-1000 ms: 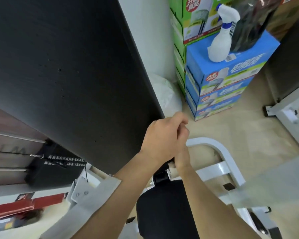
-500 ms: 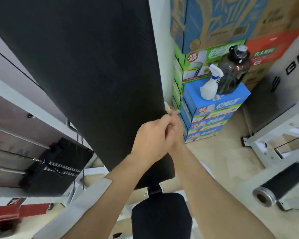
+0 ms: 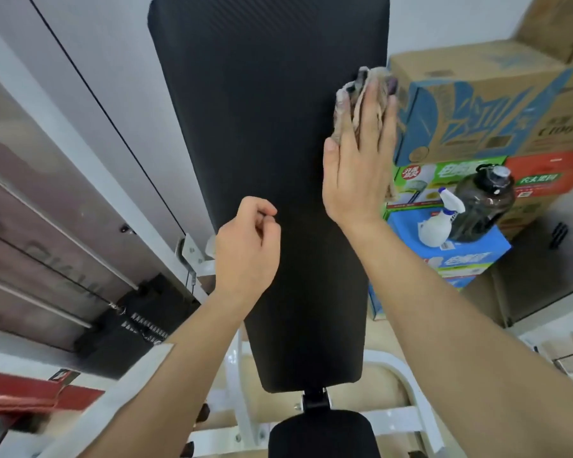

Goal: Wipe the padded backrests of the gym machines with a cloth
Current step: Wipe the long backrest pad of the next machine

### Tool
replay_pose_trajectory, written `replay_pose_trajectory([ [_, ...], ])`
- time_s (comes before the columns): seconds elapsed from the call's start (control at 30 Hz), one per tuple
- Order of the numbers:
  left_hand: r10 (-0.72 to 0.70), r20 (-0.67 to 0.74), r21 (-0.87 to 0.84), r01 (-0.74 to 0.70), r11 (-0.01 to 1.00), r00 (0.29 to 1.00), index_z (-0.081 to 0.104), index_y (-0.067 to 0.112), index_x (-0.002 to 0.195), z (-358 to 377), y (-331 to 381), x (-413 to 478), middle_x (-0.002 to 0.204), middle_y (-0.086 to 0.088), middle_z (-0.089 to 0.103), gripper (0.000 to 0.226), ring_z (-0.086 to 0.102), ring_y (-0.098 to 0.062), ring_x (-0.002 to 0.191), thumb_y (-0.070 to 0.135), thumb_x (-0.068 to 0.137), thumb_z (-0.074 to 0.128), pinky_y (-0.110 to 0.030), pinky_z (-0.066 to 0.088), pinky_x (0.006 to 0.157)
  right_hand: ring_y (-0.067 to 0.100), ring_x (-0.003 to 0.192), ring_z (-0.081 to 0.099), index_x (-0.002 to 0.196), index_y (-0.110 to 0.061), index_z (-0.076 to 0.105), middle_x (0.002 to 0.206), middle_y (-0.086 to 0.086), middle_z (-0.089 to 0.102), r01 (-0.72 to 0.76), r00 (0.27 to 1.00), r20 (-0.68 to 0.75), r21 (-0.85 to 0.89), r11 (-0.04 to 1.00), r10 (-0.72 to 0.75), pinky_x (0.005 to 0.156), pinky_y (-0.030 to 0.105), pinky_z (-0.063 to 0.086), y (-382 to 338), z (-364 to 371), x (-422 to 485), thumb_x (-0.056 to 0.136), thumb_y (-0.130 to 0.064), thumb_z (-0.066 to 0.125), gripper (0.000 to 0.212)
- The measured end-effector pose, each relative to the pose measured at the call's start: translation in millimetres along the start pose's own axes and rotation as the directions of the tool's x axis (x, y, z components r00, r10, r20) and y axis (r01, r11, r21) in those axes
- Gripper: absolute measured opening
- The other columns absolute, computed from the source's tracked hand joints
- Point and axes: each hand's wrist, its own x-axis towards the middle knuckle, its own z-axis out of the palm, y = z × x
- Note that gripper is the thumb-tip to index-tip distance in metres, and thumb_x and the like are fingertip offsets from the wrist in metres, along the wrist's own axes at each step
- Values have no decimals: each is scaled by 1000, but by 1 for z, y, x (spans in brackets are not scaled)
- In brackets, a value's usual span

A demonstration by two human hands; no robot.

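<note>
A long black padded backrest (image 3: 272,160) stands upright in the middle of the head view, above a black seat pad (image 3: 323,434). My right hand (image 3: 361,157) lies flat against the backrest's upper right edge and presses a pale crumpled cloth (image 3: 356,90) onto the padding; the cloth sticks out above my fingertips. My left hand (image 3: 247,249) hovers in a loose fist in front of the backrest's left edge, lower down, with nothing in it.
The machine's white frame (image 3: 420,401) runs under the seat. A black weight stack (image 3: 136,322) with cables sits at the left. At the right, stacked cartons (image 3: 477,107) carry a white spray bottle (image 3: 439,223) and a dark water jug (image 3: 485,206).
Both hands were clasped together at the backrest's lower right edge. Now they are apart: the right hand has risen with the cloth to the upper right edge, the left has drifted left.
</note>
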Motion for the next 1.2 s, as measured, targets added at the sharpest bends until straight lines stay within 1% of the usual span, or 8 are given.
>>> replay_pose_trajectory([
  [0.2,-88,-62,-49,85,995,994,58,22,102,4,-16,-1,72,9,62,13,59,-9,70,11,97,52,-29,52,66,38,145,28,149,-21,47,158,8,37,524,850,117,-98,846,-513,119,53,26,30,29,-87,101,-33,51,50],
  [0.33,-86,-35,-58,84,995,996,57,22,99,5,-26,-11,72,8,61,14,58,-11,67,10,97,51,-37,54,66,30,147,26,155,-25,36,163,1,31,827,540,431,-111,551,-723,124,47,9,65,30,-176,95,-36,56,64],
  [0.43,-90,-57,-44,87,995,994,57,23,99,-5,-26,-7,73,9,62,14,59,-9,70,10,98,51,-33,54,67,28,150,23,155,-26,36,164,1,30,900,404,508,-71,431,-761,124,47,8,64,24,-160,96,-40,57,64],
  [0.53,-92,-89,-58,87,995,992,60,20,103,-23,-19,3,76,11,62,13,61,-8,72,11,98,51,-32,54,72,30,153,19,156,-29,33,166,4,24,863,461,452,-26,505,-764,122,47,14,32,13,-76,102,-44,43,57],
  [0.67,-106,-171,-95,91,991,980,59,22,102,-50,-9,23,79,14,61,15,60,-7,73,11,97,50,-23,49,69,35,152,17,157,-30,29,166,9,21,716,678,307,-69,695,-668,124,50,15,-37,5,63,106,-41,33,52],
  [0.8,-158,-269,-146,122,982,950,57,26,99,-70,-18,32,79,13,61,18,59,-4,71,10,98,50,-14,46,64,37,152,18,157,-27,30,166,9,21,621,773,247,-105,777,-584,124,50,12,-81,11,86,104,-38,33,54],
  [0.93,-213,-270,-162,173,971,939,57,25,96,-64,-44,17,77,11,60,20,56,2,68,6,96,49,-10,45,61,36,152,19,158,-24,28,166,8,22,695,702,264,-48,718,-662,123,52,15,-80,29,21,105,-37,33,55],
  [1.2,-428,-271,-209,381,901,862,61,27,94,-3,-122,-31,83,10,65,20,64,-10,81,10,97,49,-34,54,78,25,149,31,149,-18,48,161,2,35,840,506,287,50,540,-813,123,44,17,-36,83,-175,98,-39,46,55],
])
